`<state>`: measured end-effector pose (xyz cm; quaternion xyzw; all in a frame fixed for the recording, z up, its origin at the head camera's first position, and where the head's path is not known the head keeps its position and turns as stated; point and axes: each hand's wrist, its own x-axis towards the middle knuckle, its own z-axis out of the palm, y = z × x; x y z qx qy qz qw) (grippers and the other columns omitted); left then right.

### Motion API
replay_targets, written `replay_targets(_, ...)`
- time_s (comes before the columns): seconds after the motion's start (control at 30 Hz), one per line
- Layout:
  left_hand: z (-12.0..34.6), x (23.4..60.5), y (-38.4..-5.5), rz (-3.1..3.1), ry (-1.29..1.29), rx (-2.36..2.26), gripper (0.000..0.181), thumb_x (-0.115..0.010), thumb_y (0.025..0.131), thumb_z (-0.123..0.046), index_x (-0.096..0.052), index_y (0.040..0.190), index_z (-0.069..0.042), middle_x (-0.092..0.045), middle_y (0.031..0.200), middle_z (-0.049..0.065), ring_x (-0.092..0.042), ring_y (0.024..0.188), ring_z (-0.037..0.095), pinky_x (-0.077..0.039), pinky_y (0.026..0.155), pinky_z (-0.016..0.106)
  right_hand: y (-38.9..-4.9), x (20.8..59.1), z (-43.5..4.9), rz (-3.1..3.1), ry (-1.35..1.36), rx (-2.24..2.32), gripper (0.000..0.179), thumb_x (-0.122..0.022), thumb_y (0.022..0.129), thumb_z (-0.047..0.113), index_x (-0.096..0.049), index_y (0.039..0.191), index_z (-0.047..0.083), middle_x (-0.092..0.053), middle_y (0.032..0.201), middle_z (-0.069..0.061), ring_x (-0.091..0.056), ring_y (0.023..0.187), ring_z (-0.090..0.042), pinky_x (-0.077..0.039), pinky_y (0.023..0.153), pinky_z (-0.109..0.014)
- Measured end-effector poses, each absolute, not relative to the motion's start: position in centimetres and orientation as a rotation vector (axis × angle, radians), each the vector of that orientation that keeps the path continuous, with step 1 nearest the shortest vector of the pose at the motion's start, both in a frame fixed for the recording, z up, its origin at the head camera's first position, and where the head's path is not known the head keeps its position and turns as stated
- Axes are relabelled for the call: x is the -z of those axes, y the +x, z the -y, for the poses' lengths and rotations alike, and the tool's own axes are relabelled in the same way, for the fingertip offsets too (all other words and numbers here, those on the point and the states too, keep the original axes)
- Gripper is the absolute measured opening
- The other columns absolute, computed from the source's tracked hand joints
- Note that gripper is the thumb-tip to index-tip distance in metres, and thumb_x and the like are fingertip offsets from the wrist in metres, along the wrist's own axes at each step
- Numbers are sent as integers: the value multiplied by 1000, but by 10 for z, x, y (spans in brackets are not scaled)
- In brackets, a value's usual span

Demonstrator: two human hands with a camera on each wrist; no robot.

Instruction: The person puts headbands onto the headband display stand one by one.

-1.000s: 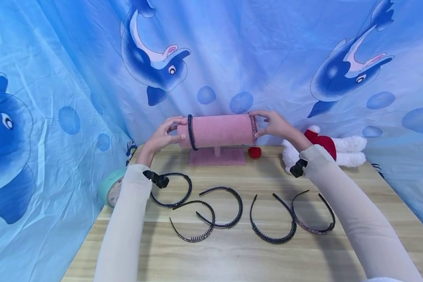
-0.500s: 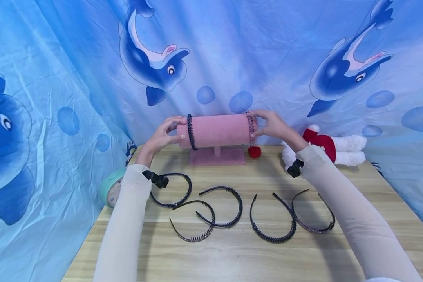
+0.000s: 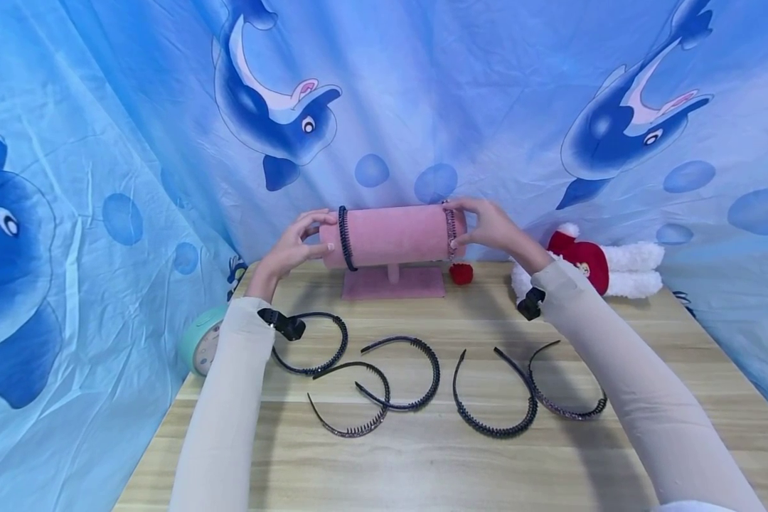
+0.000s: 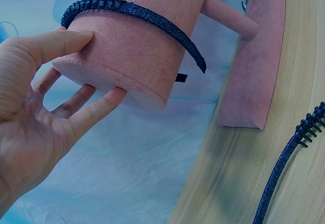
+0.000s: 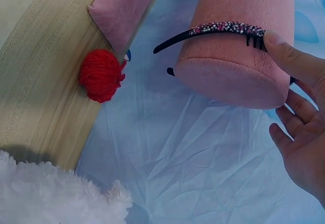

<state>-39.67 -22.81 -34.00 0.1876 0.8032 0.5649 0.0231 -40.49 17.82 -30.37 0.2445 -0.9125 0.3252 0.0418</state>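
Along the back of the table stands a pink velvety headband stand (image 3: 397,235), a horizontal roll on a post and flat base. My left hand (image 3: 290,247) holds the roll's left end, thumb (image 4: 76,42) on its side and fingertips at the end face. A dark blue toothed headband (image 3: 345,245) sits round the roll beside that thumb. At the other end, my right hand (image 3: 491,227) pinches a black headband (image 5: 223,28) covered in pink and silver sparkles. It lies round the roll just in from its right end, with the thumb on its sparkly part; the other fingertips are partly hidden.
Several headbands lie on the wooden table, including a dark blue one (image 3: 434,363) and a sparkly one (image 3: 566,412). A red yarn ball (image 3: 461,273) sits right of the stand's base. A mint clock (image 3: 195,341) stands left, a white plush toy (image 3: 633,270) right.
My right hand has slid the sparkly headband a little leftward, from the roll's right end inward. My left hand has stayed at the left end.
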Motion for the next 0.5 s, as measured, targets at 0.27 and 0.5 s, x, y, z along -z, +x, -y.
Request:
replay_targets(0.27,228,341,-398,-2491,588,-1747,49,-69,90,4,-55,136,-4,-28,166,-1,-37,149,31,-59,100,38,-405,305,-174,2780,773,-992,78,-89,75,4,-56,145,12,-48,157,-14,-38,148,-36,-32,125,-56)
replay_targets(0.5,228,341,-398,-2488,583,-1753,49,-69,90,4,-55,136,-4,-28,166,-1,-37,149,31,-59,100,38,-406,306,-169,2741,827,-979,76,-90,74,6,-58,143,11,-54,152,-14,-41,147,-34,-34,124,-52)
